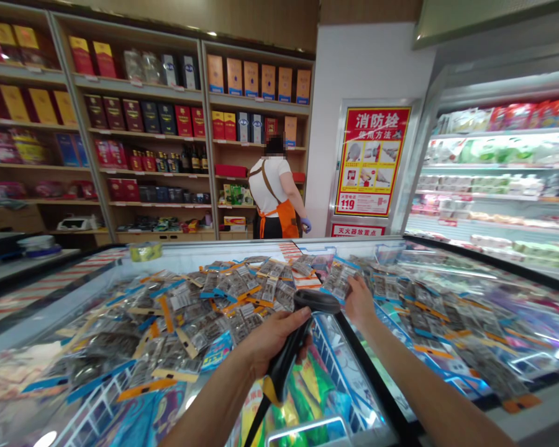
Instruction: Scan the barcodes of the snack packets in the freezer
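My left hand point(272, 338) is wrapped around the handle of a black barcode scanner point(317, 302) with yellow trim and a dark cable running down. The scanner's head points forward and to the right, close to my right hand point(361, 304). That hand's closed fingertips grip the edge of a small clear packet point(339, 280) with dark contents and a blue header strip; part of the packet's edge is hidden. Many similar packets point(190, 316) with blue, orange and tan strips lie heaped on the freezer glass left of my hands. More packets point(423, 310) lie on the right side.
A black-edged divider point(370, 366) crosses the freezer top under my forearms. Below the glass are wire baskets point(97, 403) and colourful bags point(302, 391). A roll of tape point(145, 251) sits at the far left rim. Beyond, a person in an orange apron point(279, 217) faces shelves of boxes.
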The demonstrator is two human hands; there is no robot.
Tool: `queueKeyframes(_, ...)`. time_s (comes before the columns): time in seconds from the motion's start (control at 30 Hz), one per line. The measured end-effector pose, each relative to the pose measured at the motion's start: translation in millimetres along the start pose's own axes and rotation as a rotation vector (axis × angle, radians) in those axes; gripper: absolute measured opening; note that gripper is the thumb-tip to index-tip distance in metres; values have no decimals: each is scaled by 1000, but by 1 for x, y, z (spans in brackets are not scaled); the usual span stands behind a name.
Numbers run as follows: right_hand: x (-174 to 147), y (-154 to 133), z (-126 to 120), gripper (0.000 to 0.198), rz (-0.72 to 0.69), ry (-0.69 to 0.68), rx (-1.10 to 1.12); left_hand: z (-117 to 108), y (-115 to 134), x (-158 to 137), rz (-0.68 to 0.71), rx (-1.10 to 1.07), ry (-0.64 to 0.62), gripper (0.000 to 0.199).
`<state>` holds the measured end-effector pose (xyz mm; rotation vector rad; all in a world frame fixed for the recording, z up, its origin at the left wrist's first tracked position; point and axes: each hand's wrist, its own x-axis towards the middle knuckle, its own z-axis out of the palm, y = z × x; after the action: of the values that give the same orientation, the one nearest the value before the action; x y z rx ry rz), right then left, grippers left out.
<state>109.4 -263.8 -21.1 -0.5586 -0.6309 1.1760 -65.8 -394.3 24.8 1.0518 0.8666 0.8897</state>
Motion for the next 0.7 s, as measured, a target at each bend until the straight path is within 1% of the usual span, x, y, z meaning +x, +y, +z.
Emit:
queueKeyframes(0.1, 1, 0, 0, 14, -16, 11, 20, -1, 1, 0, -20, -12, 37, 40)
queueKeyframes(0.27, 0, 0, -2, 18, -2, -62, 11, -1, 2, -2, -12, 33, 20, 40)
queueKeyframes(0.37, 2, 0, -3, 19, -7, -40, 19, 1, 2, -3, 0, 81, 15, 39)
queueKeyframes(0.47, 4, 1, -4, 18, -24, -18, 11, 3, 4, -5, 17, 114, 61, 39)
queueKeyframes(0.7, 6, 4, -5, 16, -33, -24, 1, 6, 9, -7, 2, 151, 92, 40)
